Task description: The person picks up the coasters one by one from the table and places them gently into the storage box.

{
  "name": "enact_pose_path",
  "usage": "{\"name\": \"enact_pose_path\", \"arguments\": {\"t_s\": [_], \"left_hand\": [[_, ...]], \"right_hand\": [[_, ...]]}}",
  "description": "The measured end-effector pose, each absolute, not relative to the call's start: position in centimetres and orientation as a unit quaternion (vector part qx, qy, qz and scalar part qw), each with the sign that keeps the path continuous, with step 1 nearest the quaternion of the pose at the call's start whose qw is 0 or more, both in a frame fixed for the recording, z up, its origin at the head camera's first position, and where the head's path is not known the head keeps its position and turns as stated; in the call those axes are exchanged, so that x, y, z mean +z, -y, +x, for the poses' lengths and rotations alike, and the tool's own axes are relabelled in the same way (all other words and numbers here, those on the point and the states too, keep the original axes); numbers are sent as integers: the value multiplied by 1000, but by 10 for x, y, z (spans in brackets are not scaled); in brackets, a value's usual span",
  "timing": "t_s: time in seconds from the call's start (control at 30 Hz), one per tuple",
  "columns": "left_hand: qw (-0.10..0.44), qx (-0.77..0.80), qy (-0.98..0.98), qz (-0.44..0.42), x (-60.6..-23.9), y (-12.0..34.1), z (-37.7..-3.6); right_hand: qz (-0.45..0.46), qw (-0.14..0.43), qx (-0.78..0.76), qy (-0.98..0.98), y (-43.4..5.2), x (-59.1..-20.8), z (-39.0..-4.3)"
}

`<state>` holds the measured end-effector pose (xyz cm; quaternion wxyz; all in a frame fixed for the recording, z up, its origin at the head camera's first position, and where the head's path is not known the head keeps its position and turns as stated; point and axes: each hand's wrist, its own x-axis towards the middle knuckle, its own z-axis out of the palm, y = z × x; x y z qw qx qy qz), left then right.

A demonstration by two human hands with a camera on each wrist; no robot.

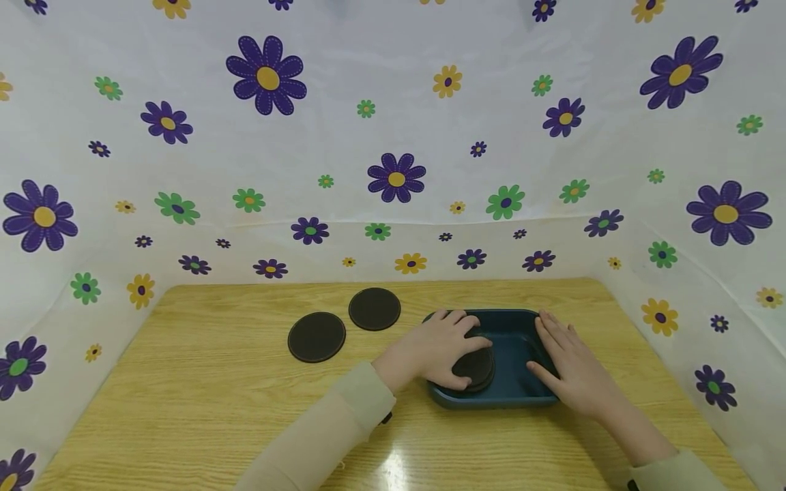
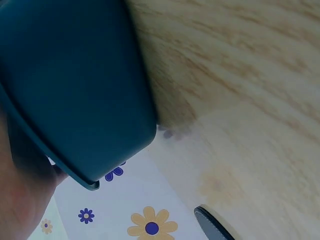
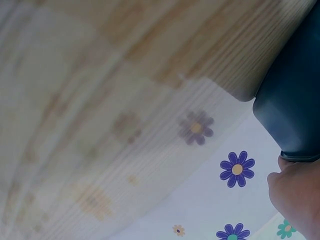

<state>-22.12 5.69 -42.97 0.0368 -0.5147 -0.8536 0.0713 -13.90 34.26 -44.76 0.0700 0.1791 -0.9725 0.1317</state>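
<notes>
Looking down from the head view at a pale wooden bench (image 1: 202, 382) walled on three sides by white cloth (image 1: 393, 136) printed with purple, green and yellow flowers. Left of centre, two flat dark round coasters lying on the wood, well apart from the hands: near coaster (image 1: 316, 337) lower left, far coaster (image 1: 374, 308) just beside it, higher and to the right.

Right of centre, a dark teal tray (image 1: 522, 327) with rounded corners sitting on the bench. Left hand (image 1: 439, 348) resting over the tray's left rim, fingers curled round a small stack of coasters (image 1: 475, 370) in the tray's left half, thumb at the stack's near edge. Right hand (image 1: 568, 361) laid across the tray's right rim, fingers straight and relaxed, gripping nothing, fingertips toward the far edge. Cream sleeves on both arms.

Left wrist view: underside of the tray (image 2: 75, 85) filling the upper left, bench grain (image 2: 240, 75) to the right, edge of one coaster (image 2: 215, 227) at the bottom. Right wrist view: tray corner (image 3: 295, 110) at the right edge, blurred.

Judging by looks: coasters thin, light, fairly stiff, probably grippy, not fragile; best pinched at opposite edges, thumb against fingers. Tray rigid, smooth plastic, likely light; best held by its raised rims.
</notes>
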Motion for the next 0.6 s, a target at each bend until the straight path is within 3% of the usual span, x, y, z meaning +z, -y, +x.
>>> {"name": "enact_pose_path", "arguments": {"t_s": [0.37, 0.6], "left_hand": [[63, 74, 850, -517, -423, -49, -221], [50, 61, 858, -508, -416, -33, -222]], "right_hand": [[183, 85, 124, 971, -344, -450, -139], [183, 84, 123, 972, -344, -451, -139]]}}
